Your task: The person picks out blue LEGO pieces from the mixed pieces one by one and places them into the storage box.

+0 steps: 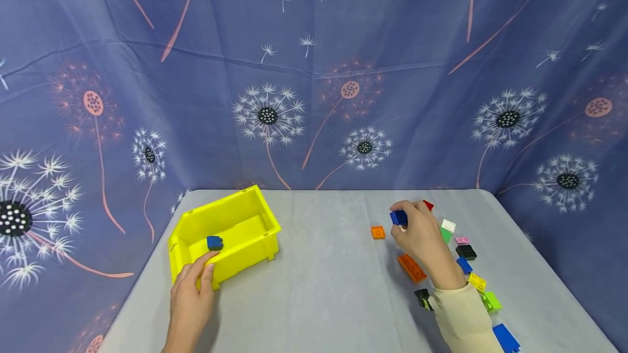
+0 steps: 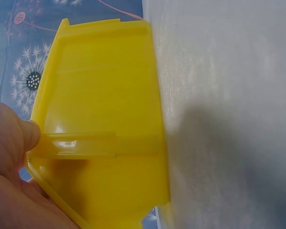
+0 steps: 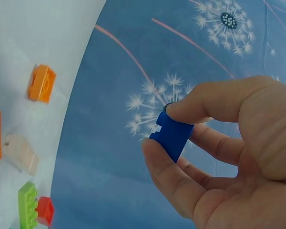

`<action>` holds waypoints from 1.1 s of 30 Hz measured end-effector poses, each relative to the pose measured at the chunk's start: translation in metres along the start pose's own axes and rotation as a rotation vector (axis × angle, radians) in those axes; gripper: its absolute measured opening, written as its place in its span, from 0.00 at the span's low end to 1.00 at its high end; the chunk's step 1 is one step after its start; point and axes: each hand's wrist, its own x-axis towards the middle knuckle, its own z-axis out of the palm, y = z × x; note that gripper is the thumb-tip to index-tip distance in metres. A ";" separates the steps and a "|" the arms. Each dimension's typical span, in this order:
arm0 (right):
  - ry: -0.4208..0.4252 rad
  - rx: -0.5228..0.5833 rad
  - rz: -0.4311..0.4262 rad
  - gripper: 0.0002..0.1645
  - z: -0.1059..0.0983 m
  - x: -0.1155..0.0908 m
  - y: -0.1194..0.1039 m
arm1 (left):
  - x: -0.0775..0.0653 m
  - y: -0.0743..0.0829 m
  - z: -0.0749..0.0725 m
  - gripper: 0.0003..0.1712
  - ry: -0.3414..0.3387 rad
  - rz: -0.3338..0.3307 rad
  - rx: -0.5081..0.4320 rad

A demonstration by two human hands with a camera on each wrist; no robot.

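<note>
My right hand pinches a blue toy brick between thumb and fingers, raised above the table; the right wrist view shows this brick with its studs facing left. On the left side of the table stands a yellow plastic bin, with a blue brick inside near its front wall. My left hand grips the bin's near rim, fingertips over the edge and thumb on the outer side. In the left wrist view, the thumb lies against the yellow wall.
Loose bricks lie around my right forearm: an orange square one, a longer orange one, a black one, a yellow one, a green one and a blue one. Behind the table hangs a dandelion-patterned cloth.
</note>
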 end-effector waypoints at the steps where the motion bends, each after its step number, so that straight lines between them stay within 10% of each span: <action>1: 0.000 0.002 -0.006 0.24 -0.001 0.000 -0.003 | 0.000 0.000 0.000 0.17 -0.003 -0.006 -0.001; 33: 0.003 0.128 -0.201 0.24 0.013 0.020 -0.102 | -0.001 0.002 -0.002 0.17 -0.033 -0.030 -0.016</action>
